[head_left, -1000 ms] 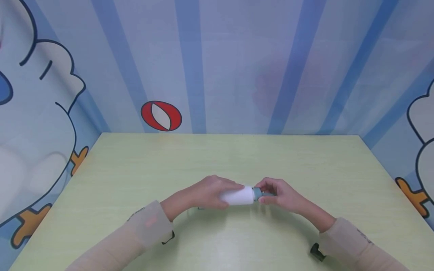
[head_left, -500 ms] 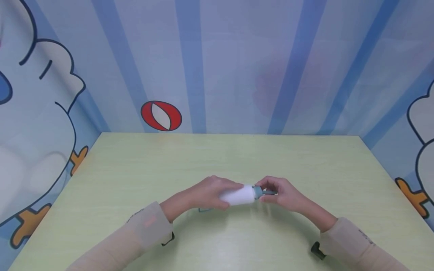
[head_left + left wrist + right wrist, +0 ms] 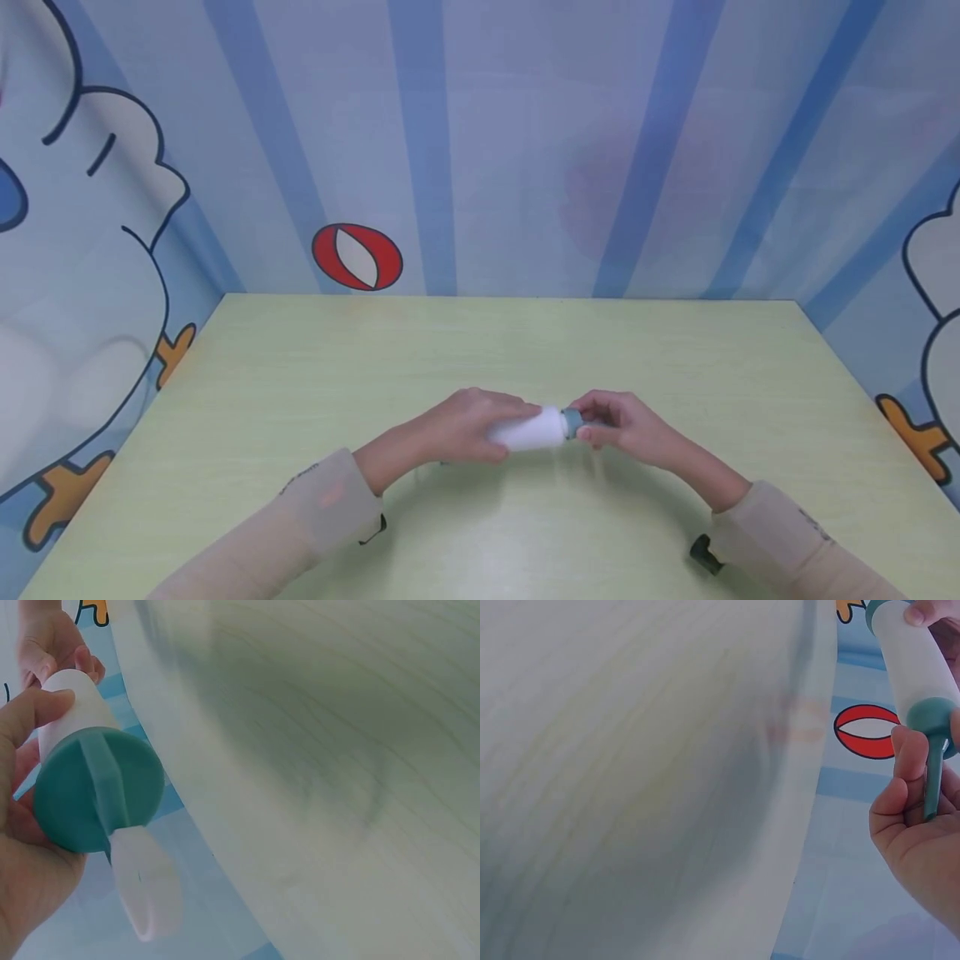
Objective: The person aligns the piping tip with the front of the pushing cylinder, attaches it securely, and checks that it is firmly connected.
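A white cylindrical tube (image 3: 531, 431) with teal ends is held roughly level above the table. My left hand (image 3: 468, 425) wraps round its left part, thumb on the near side. The left wrist view shows the teal round end (image 3: 60, 791) there, with a teal bar across it that leads to a white rounded flat piece (image 3: 150, 889). At the tube's other end, my right hand (image 3: 630, 429) pinches the teal cap (image 3: 573, 422) between thumb and fingers. A thin teal stem (image 3: 934, 780) sticks out of this cap towards the palm, among the curled fingers.
The light wood-grain table (image 3: 510, 342) spreads under both hands. Behind it rises a blue striped backdrop (image 3: 517, 167) printed with cartoon figures and a red-and-white ball (image 3: 387, 257). A black strap piece (image 3: 705, 554) hangs below the right sleeve.
My right hand has shifted slightly to the right with the cap, and its fingers have closed over the stem. A pale gap shows between tube and cap. My left hand stays nearly still.
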### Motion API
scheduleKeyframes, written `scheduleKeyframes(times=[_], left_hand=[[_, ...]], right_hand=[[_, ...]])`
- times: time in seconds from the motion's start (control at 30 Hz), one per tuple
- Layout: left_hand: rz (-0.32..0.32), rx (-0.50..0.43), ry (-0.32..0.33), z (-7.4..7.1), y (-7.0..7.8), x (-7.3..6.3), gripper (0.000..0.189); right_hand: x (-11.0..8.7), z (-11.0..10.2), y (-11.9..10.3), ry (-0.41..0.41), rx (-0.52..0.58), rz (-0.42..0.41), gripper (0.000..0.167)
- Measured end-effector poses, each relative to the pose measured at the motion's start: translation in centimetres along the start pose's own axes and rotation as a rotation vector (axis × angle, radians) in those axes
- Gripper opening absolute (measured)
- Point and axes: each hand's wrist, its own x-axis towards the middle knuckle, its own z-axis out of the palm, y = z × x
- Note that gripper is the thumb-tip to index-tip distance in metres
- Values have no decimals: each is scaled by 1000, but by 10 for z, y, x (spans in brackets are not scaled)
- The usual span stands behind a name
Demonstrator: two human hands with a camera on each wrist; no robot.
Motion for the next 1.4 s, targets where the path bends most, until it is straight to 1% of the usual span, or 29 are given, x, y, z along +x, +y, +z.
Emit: scheduleKeyframes(times=[0.17, 0.27, 0.4, 0.6, 0.8, 0.9, 1.07, 1.2, 1.4], left_hand=[[-1, -5, 2, 0, 0, 0, 51], [2, -10, 6, 1, 0, 0, 51], [10, -10, 9, 3, -1, -1, 51], [-5, -17, 1, 3, -3, -2, 51], [3, -29, -11, 1, -5, -2, 51], [2, -28, -24, 1, -5, -1, 52], [-15, -25, -51, 0, -7, 0, 52], [-29, -37, -70, -2, -7, 0, 53], [-71, -95, -88, -4, -7, -1, 54]], right_hand=[[1, 1, -2, 14, -33, 4, 31], [1, 2, -2, 33, -61, 27, 31], [2, 3, 0, 28, -87, 36, 32], [3, 2, 1, 18, -137, -17, 33], [3, 3, 0, 4, -131, -33, 32], [3, 3, -1, 7, -158, -40, 33], [2, 4, -2, 19, -221, -66, 33], [1, 5, -2, 27, -247, -95, 33], [0, 5, -5, 61, -239, -124, 32]])
